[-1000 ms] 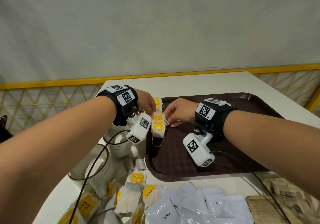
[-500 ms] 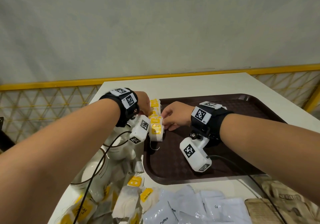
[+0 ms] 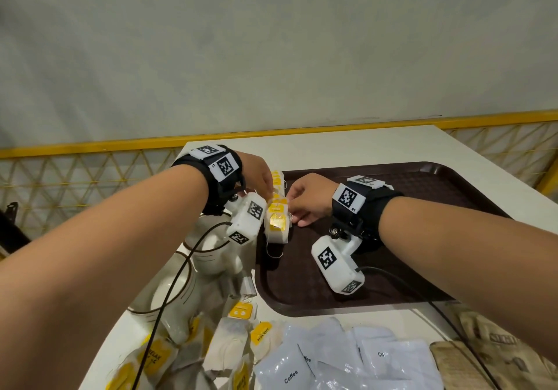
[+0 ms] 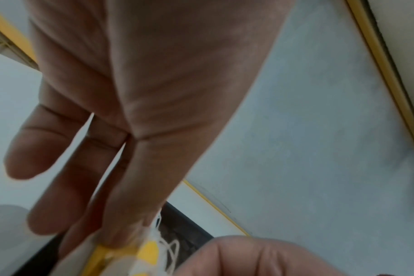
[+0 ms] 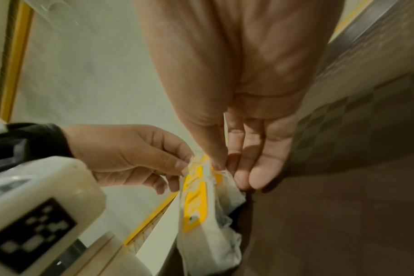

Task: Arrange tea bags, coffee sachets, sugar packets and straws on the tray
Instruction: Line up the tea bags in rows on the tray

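Note:
A row of white tea bags with yellow tags (image 3: 276, 223) stands on edge along the left side of the brown tray (image 3: 422, 268). My left hand (image 3: 267, 191) reaches in from the left and pinches the tops of the bags. My right hand (image 3: 291, 208) meets it from the right. In the right wrist view my right hand (image 5: 221, 168) pinches the upper edge of a tea bag (image 5: 201, 214) between its thumb and straight fingers, while the left hand (image 5: 180, 171) grips the same edge with curled fingers. In the left wrist view a left fingertip (image 4: 121, 240) touches a tea bag (image 4: 147, 254).
Loose tea bags (image 3: 232, 338) lie in a pile at the near left. White coffee sachets (image 3: 290, 368) and brown packets (image 3: 483, 350) lie along the near edge. White cups (image 3: 169, 293) and a white jug (image 3: 211, 253) stand left of the tray. A yellow railing (image 3: 90, 148) runs behind the table.
Both hands stay at the row of tea bags and have edged a little closer together. The bags look pressed tighter. Nothing was let go.

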The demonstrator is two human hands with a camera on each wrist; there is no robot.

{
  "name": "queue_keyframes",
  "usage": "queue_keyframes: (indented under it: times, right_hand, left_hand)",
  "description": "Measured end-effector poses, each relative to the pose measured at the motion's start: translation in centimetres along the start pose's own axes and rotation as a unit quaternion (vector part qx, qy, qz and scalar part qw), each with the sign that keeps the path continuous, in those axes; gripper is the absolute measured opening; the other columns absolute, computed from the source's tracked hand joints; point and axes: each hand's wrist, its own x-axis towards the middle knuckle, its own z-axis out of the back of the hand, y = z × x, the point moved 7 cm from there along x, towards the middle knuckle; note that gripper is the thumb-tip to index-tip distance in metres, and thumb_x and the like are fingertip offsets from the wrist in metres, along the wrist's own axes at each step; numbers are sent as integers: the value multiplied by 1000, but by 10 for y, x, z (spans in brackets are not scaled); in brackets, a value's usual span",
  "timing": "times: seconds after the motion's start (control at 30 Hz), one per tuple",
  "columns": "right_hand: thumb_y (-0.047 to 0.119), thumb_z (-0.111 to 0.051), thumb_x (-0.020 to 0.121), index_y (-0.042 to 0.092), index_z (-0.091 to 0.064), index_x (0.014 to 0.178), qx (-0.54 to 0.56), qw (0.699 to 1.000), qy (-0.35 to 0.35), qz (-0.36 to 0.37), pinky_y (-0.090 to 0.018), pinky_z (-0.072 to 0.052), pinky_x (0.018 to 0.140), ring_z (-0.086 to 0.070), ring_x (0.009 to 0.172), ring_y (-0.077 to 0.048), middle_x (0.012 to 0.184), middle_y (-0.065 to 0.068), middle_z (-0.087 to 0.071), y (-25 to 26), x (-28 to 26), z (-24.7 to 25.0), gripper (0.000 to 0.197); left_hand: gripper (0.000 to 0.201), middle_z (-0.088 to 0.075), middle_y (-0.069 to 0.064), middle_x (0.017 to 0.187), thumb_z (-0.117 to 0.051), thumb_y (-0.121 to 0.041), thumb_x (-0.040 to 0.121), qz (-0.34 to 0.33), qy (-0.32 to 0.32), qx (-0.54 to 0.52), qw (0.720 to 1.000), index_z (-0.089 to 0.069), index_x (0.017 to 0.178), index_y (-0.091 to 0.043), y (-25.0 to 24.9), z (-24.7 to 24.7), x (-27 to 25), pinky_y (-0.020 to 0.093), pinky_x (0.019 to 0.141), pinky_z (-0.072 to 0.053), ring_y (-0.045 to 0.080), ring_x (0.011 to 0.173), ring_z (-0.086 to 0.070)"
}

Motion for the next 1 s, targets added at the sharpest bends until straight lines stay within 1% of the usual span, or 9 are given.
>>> queue_keyframes:
  times: [0.2, 0.33, 0.37, 0.43, 0.5, 0.63, 0.73, 0.9, 1.0]
  right_hand:
    - [-8, -65, 81, 8, -55, 74, -12, 1000, -5, -3, -34, -57, 70, -65, 62, -17, 69, -12, -63, -2, -4, 1, 20]
    - [-10, -69, 75, 11, -56, 73, -27, 999, -18, 10, -39, -58, 74, -65, 70, -27, 69, -11, -61, -2, -2, -5, 25]
    - [-10, -69, 75, 11, -56, 74, -26, 999, -16, 13, -39, -58, 75, -65, 70, -27, 70, -11, -61, -1, -2, -7, 25]
    - [-11, -68, 75, 11, -57, 74, -28, 999, -12, 17, -38, -58, 75, -64, 66, -23, 70, -10, -61, 0, -1, -10, 24]
    - [-12, -66, 75, 10, -57, 75, -26, 999, -16, 18, -36, -58, 72, -63, 62, -20, 71, -10, -61, -1, 0, -11, 24]
    - [-13, -66, 75, 9, -57, 74, -18, 999, -34, 15, -33, -58, 67, -63, 61, -22, 71, -11, -60, -1, 0, -8, 24]
    - [-13, -64, 77, 10, -55, 73, -11, 999, -32, 4, -35, -58, 71, -64, 66, -25, 74, -13, -60, -1, -2, -7, 25]
    - [-2, -47, 96, 6, -49, 71, 59, 997, -40, -26, -29, -52, 62, -56, 62, -20, 72, -13, -56, -5, -9, -3, 25]
    - [11, -59, 93, 7, -52, 70, 58, 998, -25, -21, -29, -53, 60, -58, 60, -18, 66, -10, -59, -6, -12, -7, 24]
  left_hand:
    - [27, -65, 6, 100, -59, -19, 92, 16, -9, 52, 999, -65, 116, -6, -5, -3, 10, 19, 64, -47, 18, 87, -60]
    - [27, -68, 10, 104, -60, -17, 92, 19, -12, 60, 998, -65, 114, -3, -3, -6, 14, 24, 68, -51, 20, 87, -61]
    - [28, -69, 11, 104, -61, -18, 91, 19, -16, 62, 998, -66, 113, -2, -2, -5, 13, 27, 72, -52, 21, 88, -63]
    - [30, -68, 9, 94, -63, -24, 89, 21, -31, 59, 998, -67, 108, 0, 2, -1, 11, 25, 67, -51, 20, 81, -62]
    - [33, -64, 6, 85, -64, -33, 88, 25, -35, 49, 998, -68, 100, -3, 6, 3, 6, 23, 61, -45, 18, 73, -56]
    - [31, -66, -3, 86, -67, -43, 84, 12, 1, 21, 1000, -72, 96, -15, 9, 1, -3, 24, 68, -48, 14, 76, -56]
    - [25, -63, -10, 84, -67, -37, 86, -7, 22, 63, 998, -70, 105, -21, -1, -7, -9, 17, 59, -43, 7, 75, -54]
    - [26, -63, -3, 92, -63, -29, 91, -4, 11, 77, 997, -67, 111, -13, -7, -6, -7, 13, 51, -40, 7, 72, -55]
    - [28, -64, -1, 91, -63, -22, 91, 10, 4, 58, 998, -66, 115, -8, -5, -4, -5, 10, 44, -42, 7, 68, -55]
